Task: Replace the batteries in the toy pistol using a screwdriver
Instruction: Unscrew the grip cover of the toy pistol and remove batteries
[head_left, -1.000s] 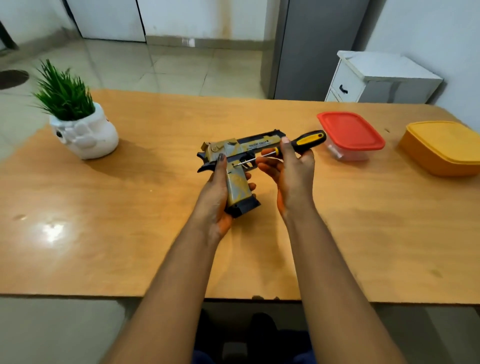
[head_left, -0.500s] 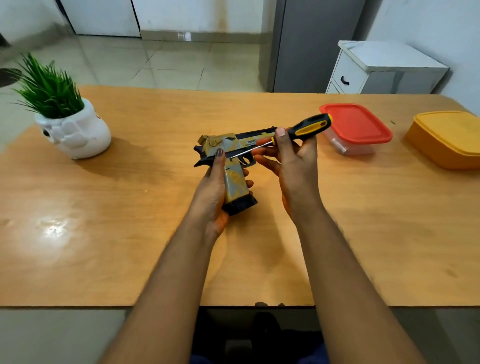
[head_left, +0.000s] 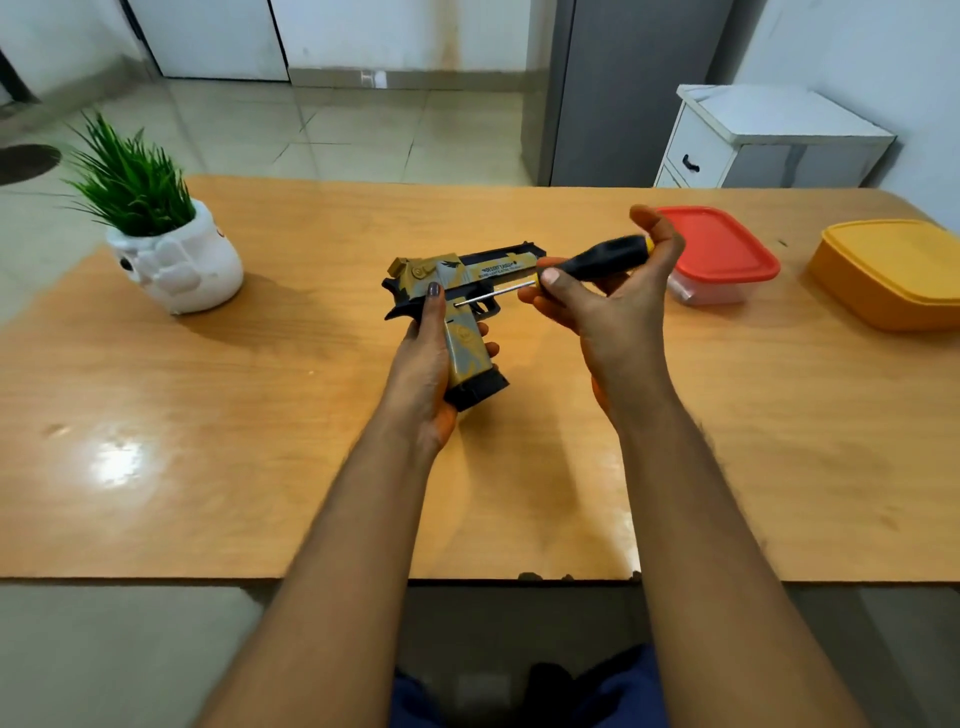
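While gripped upright, toy pistol (head_left: 457, 291) barrel pointing right, screwdriver (head_left: 571, 270) alongside

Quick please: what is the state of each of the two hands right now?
Left hand: closed around the grip of the toy pistol.
Right hand: closed on the screwdriver, fingers around its handle.

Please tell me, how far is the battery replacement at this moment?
Early stage. Done: the left hand grips the toy pistol above the table. In hand: the right hand holds the screwdriver, its tip at the pistol's side. Left: opening the compartment and swapping batteries; none are visible.
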